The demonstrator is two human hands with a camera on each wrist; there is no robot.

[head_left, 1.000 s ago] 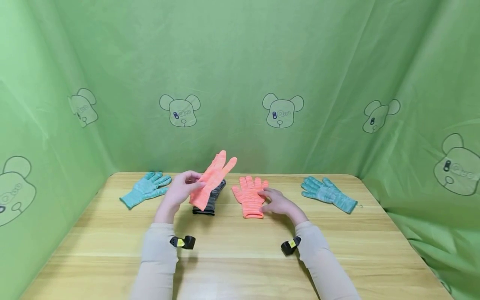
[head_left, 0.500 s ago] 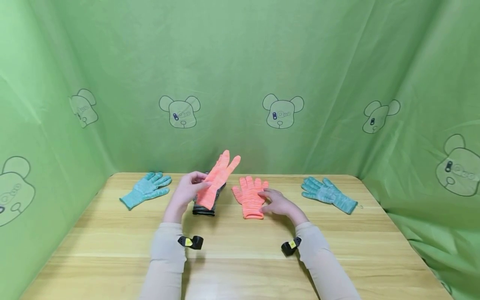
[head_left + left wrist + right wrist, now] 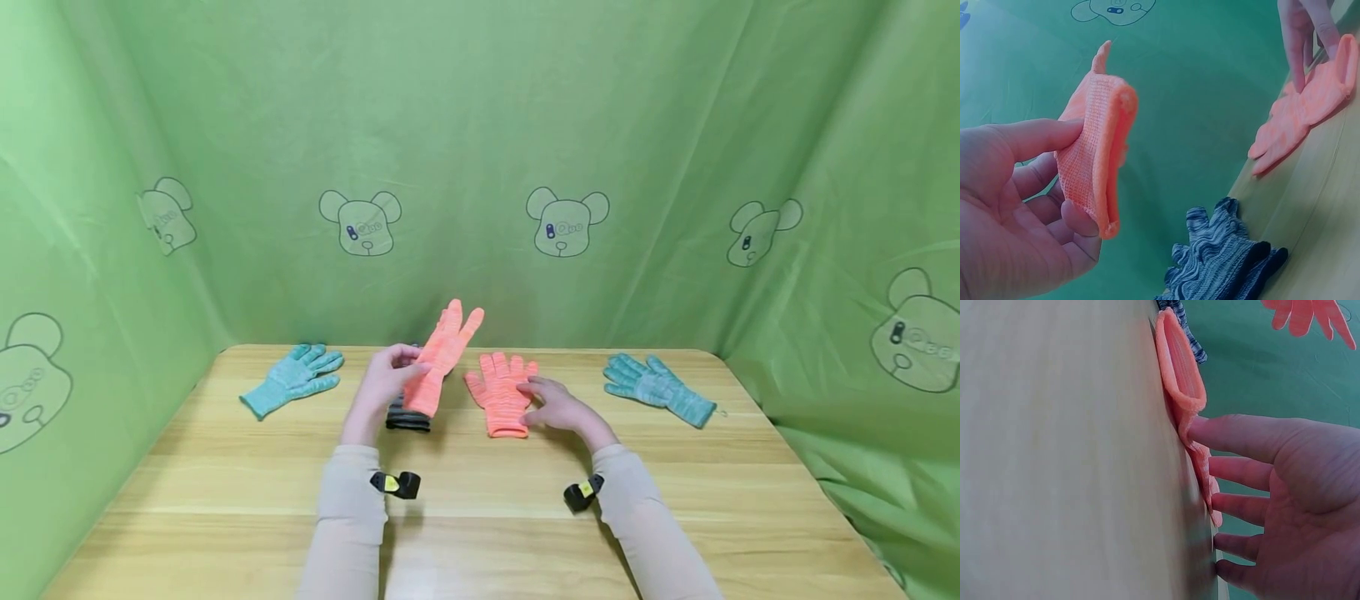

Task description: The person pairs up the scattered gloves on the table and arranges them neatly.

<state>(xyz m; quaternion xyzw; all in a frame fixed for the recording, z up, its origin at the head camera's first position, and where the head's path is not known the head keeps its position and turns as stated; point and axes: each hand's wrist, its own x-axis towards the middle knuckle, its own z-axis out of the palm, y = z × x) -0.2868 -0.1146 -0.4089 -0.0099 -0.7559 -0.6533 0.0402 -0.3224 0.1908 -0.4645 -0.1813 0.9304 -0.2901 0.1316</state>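
Note:
My left hand (image 3: 384, 379) pinches a coral knitted glove (image 3: 438, 371) between thumb and fingers, holding it raised with its fingers pointing up. In the left wrist view the cuff of this held glove (image 3: 1088, 150) faces the camera. Beneath it a dark grey streaked glove (image 3: 407, 419) lies on the table, partly covered in the head view; two dark cuff edges show from the left wrist. A second coral glove (image 3: 498, 404) lies flat to the right. My right hand (image 3: 558, 404) rests its spread fingertips and thumb on that glove's right side.
On the wooden table (image 3: 480, 533), one teal glove (image 3: 292, 381) lies at the back left and another teal glove (image 3: 660, 389) at the back right. Green cloth walls (image 3: 465, 125) printed with bear heads stand behind and at both sides.
My left hand has moved a little to the right with the raised coral glove, which now covers more of the dark glove. The right hand and the flat coral glove stay in place.

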